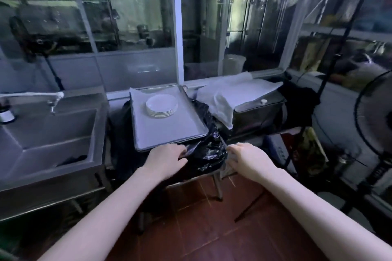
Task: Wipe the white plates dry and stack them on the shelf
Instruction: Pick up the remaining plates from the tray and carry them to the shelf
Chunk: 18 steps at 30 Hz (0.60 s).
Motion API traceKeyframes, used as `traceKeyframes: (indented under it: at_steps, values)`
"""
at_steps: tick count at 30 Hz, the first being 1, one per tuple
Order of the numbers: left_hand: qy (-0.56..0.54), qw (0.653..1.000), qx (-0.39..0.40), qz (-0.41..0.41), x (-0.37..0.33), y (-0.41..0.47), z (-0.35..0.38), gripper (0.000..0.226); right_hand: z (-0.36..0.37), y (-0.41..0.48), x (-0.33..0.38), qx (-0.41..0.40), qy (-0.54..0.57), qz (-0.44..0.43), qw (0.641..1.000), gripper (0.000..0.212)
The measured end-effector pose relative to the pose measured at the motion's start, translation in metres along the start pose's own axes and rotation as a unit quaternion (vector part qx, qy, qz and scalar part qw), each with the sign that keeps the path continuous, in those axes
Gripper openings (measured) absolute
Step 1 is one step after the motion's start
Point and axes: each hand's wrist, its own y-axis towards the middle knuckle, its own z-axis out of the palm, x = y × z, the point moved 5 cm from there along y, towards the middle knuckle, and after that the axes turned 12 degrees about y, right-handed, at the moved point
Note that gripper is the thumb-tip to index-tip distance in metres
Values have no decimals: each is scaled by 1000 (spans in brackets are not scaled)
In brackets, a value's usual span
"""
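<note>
Left hand (167,158) is resting, fingers relaxed, on the black bag (209,152) at the tray's (169,135) near edge; right hand (248,158) is touching a cloth (226,170), grip unclear. Plates (161,105) are sitting stacked farther back.

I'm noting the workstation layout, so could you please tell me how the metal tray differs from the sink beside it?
The metal tray is shallow and flat; the sink is a deep basin. The tray carries a stack of white plates; the sink shows none. The tray lies on a black plastic bag; the sink has a tap over it. Both look like grey metal.
</note>
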Motion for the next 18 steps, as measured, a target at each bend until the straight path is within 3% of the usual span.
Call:
traceKeyframes:
  at_steps: [10, 18]
  values:
    - [-53, 990, 17, -129, 100, 166, 28, 38, 1, 244, -12, 27, 29, -103, 994, 48]
    - [-56, 984, 21, -166, 186, 278, 82, 36, 55, 400, 1, 81, 43, -134, 987, 49]
